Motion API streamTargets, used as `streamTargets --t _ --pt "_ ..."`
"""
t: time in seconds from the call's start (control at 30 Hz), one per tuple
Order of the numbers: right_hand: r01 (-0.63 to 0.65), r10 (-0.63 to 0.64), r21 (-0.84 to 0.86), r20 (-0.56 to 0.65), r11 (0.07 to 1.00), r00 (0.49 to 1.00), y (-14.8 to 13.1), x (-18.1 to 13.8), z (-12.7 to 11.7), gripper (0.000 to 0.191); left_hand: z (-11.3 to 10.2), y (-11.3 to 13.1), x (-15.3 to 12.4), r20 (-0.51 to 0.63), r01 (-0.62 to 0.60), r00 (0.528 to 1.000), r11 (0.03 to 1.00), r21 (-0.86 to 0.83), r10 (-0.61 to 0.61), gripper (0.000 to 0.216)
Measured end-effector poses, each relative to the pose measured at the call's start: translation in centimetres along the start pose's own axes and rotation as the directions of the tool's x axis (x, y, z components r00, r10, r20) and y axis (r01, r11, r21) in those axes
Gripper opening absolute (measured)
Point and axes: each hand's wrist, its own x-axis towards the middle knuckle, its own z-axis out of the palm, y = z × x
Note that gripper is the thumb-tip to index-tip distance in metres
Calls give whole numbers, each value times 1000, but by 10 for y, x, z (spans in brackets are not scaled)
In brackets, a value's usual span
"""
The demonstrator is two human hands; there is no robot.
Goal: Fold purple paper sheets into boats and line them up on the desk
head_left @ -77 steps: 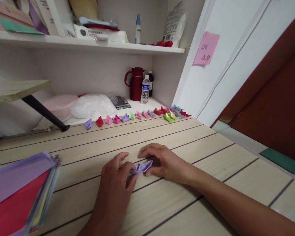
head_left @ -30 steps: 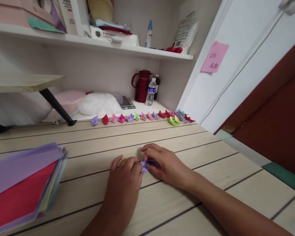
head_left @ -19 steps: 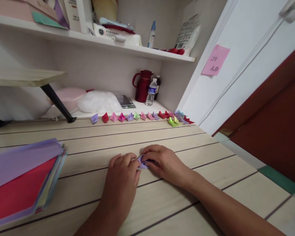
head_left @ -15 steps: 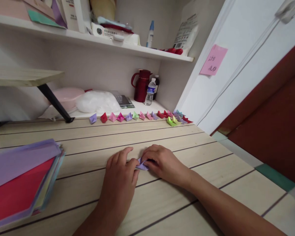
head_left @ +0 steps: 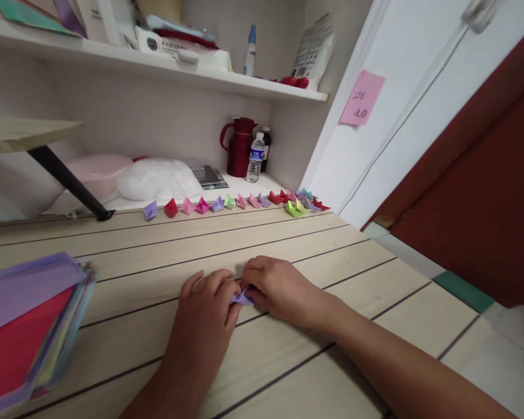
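A small folded piece of purple paper is held just above or on the wooden tabletop, between my two hands; much of it is hidden by fingers. My left hand pinches its left end between thumb and forefinger, the other fingers curled loosely. From the right, my right hand grips the paper with thumb and bent fingers. Beyond the hands, a row of small folded paper boats in purple, red, pink and green runs along the table's back edge, bunching up at the right end.
A stack of coloured paper sheets lies at the left. Behind the table, a dark red jug and a water bottle stand under a white shelf. A black leg of a small wooden stand rests at back left.
The fingers of my left hand have drawn in closer to the purple paper. The whole view has shifted, so things sit further left. The row of boats is the same.
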Motion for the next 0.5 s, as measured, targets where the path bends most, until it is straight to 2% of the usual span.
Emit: streamTargets --t 0.17,0.37,0.5 --pt "27 -25 81 -21 996 999 5 0 1 15 -1 -1 0 -37 -32 999 999 30 33 20" --pt "-38 51 228 -52 973 997 8 -2 4 17 -4 -2 2 -37 -8 999 998 56 10 20" --pt "-33 47 272 -45 962 998 9 -1 2 13 -4 -3 3 -18 -41 999 998 50 42 15"
